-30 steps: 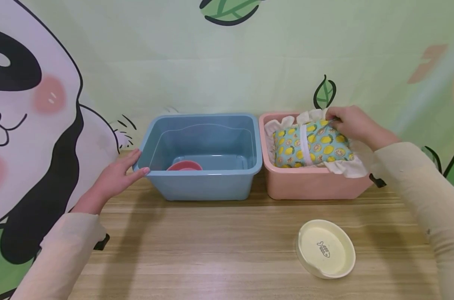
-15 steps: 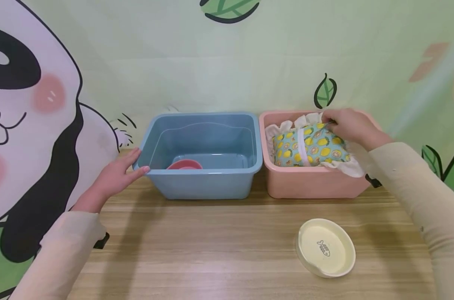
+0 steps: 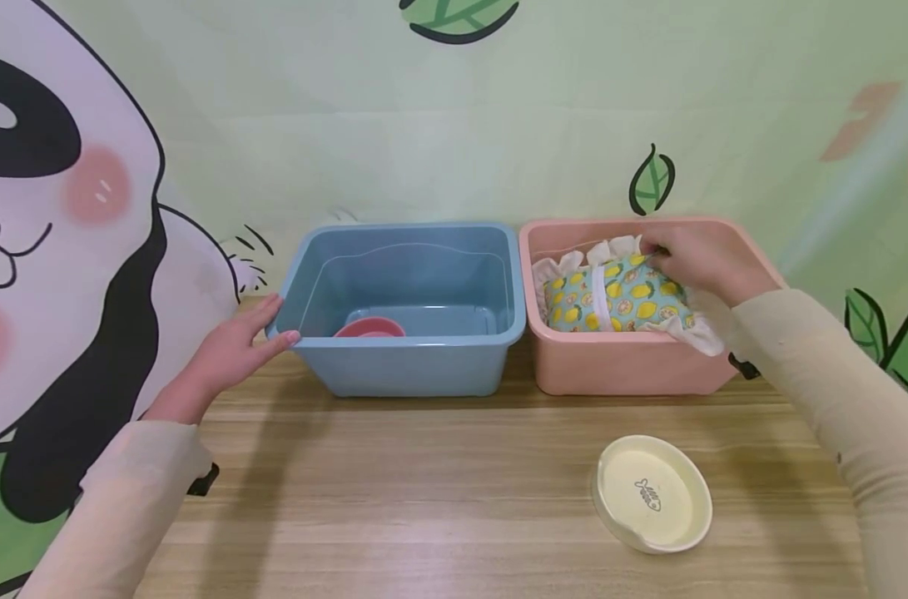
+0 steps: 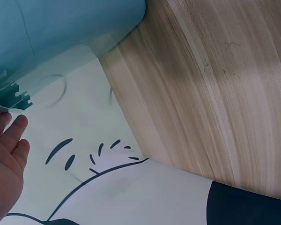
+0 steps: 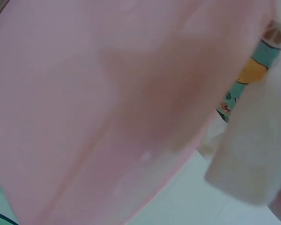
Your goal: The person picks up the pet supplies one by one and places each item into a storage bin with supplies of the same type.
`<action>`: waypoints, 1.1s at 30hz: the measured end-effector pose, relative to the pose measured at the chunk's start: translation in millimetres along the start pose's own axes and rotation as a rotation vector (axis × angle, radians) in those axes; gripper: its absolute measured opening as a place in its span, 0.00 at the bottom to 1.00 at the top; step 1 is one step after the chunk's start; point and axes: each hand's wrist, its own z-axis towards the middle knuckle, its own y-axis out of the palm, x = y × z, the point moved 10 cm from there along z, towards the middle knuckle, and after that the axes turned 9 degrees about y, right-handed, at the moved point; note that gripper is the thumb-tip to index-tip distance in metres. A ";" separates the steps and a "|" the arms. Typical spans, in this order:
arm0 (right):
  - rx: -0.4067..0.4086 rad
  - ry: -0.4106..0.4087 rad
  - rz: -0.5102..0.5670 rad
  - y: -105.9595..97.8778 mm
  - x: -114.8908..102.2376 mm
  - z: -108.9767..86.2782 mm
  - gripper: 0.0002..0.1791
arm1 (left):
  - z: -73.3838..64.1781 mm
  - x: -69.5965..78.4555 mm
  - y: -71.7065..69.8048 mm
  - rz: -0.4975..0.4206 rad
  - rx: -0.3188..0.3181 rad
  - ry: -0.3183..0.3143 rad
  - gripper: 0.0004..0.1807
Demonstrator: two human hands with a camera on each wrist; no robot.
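hands: R (image 3: 697,258) on cushion (image 3: 618,298) in pink bin (image 3: 633,366) | blue bin (image 3: 409,366): red bowl (image 3: 369,329)

Head cam looks down across the table (image 3: 424,499) at both bins. Left wrist cam sits tight under the blue bin (image 4: 61,28); right wrist cam's jammed against the pink bin (image 5: 107,117).

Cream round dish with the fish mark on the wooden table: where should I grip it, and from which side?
Pinch the raised rim of the cream round dish at its right edge, coming from above; it lies flat and open-side up, clear of both tubs.
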 end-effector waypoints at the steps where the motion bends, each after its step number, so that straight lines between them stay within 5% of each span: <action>1: 0.001 -0.005 -0.003 0.9 -0.3 0.0 0.04 | -0.2 -0.2 0.1 0.000 -0.001 0.000 0.43; 19: -0.060 0.048 0.214 23.6 11.6 -0.8 0.02 | -4.0 1.6 -0.4 -0.003 -0.002 -0.008 0.44; 33: -0.193 0.255 0.418 50.1 32.2 -9.9 0.04 | -6.9 -2.2 1.0 -0.002 -0.018 -0.039 0.45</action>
